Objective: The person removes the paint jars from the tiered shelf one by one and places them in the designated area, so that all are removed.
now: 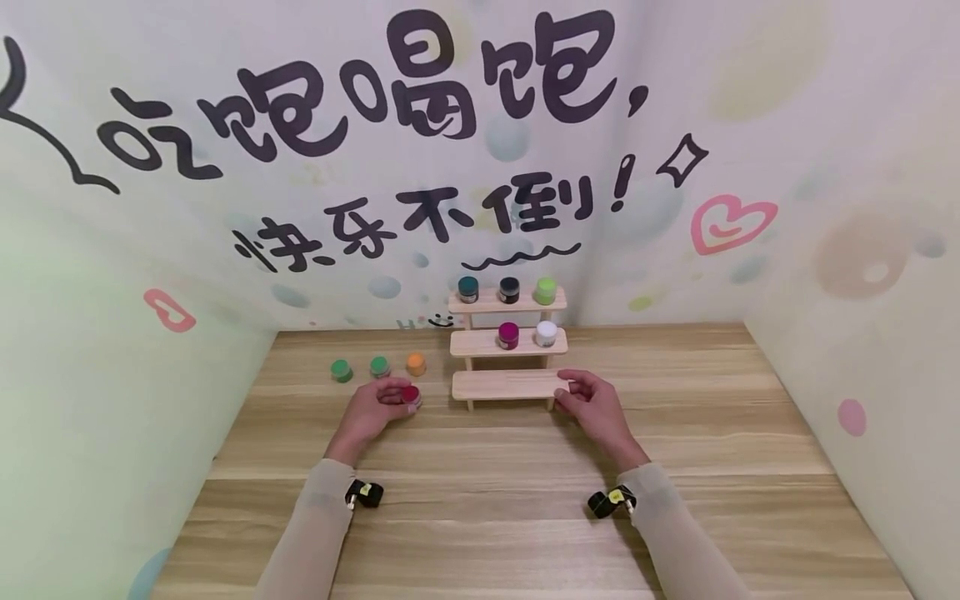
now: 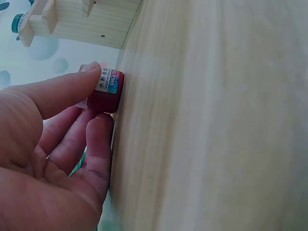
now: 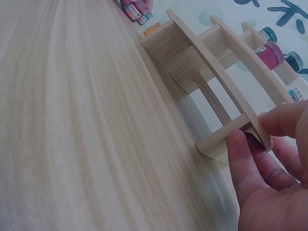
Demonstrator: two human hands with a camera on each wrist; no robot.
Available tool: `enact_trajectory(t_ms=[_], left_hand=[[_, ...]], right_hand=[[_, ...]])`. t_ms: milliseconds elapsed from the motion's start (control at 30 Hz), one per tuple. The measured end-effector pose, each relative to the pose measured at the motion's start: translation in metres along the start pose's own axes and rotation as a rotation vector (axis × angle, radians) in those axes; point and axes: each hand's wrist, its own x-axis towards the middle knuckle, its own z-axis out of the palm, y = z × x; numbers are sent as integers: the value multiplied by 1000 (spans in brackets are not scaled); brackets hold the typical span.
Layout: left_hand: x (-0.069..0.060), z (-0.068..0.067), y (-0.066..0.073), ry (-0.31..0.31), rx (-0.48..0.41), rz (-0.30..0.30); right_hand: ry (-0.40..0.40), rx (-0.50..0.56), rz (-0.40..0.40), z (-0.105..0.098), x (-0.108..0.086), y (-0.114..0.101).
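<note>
Between thumb and fingers, my left hand (image 1: 372,410) holds a red gouache paint jar (image 2: 105,91) low at the tabletop, left of a three-step wooden display stand (image 1: 510,385). Its label faces the camera in the left wrist view. My right hand (image 1: 596,405) pinches the right end of the stand's lowest step, thumb on top and fingers beneath in the right wrist view. That lowest step carries no jars. On the middle step stand a magenta jar (image 1: 508,336) and a white jar (image 1: 546,334). The top step bears a teal jar (image 1: 468,290), a black jar (image 1: 509,290) and a light green jar (image 1: 545,291).
Behind my left hand, two green jars (image 1: 342,371) and an orange jar (image 1: 416,364) stand in a loose row on the wooden table (image 1: 480,517). A printed cloth backdrop (image 1: 360,275) rises behind the stand. Pale walls flank the table.
</note>
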Motion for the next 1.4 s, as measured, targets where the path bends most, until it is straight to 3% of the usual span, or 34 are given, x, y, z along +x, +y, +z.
enact_trajectory(t_ms=[200, 433, 567, 733, 1000, 1400], left_hand=[[0, 0, 1, -42, -48, 11], [-1, -5, 7, 30, -82, 8], [-3, -6, 20, 66, -98, 30], [-6, -4, 42, 62, -101, 69], [-6, 12, 71, 34, -112, 161], [2, 33, 97, 12, -138, 194]], right_hand=[[5, 4, 9, -1, 1, 1], [-2, 17, 6, 0, 1, -1], [0, 30, 7, 0, 0, -3], [7, 42, 6, 0, 0, -4], [8, 16, 18, 0, -2, -1], [-6, 25, 6, 1, -2, -2]])
